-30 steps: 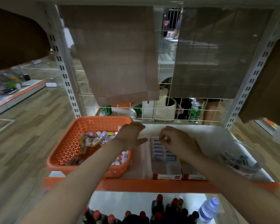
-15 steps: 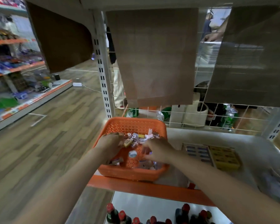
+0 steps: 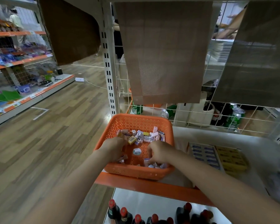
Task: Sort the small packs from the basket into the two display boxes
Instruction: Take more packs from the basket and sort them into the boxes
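Left hand (image 3: 113, 147) and right hand (image 3: 158, 153) moved into basket (image 3: 136, 122)

Light: we see even, fairly bright indoor light on the basket (image 3: 137, 172), with soft shadows.
Glare: we notice a pale sheen on the floor (image 3: 55, 143) left of the basket.
Blur: right of the basket, the shelf (image 3: 257, 143) edge smears.
Distortion: above the basket, the upright (image 3: 109, 70) bends.

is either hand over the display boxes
No, the left hand and right hand are both in the orange basket, beside the display boxes.
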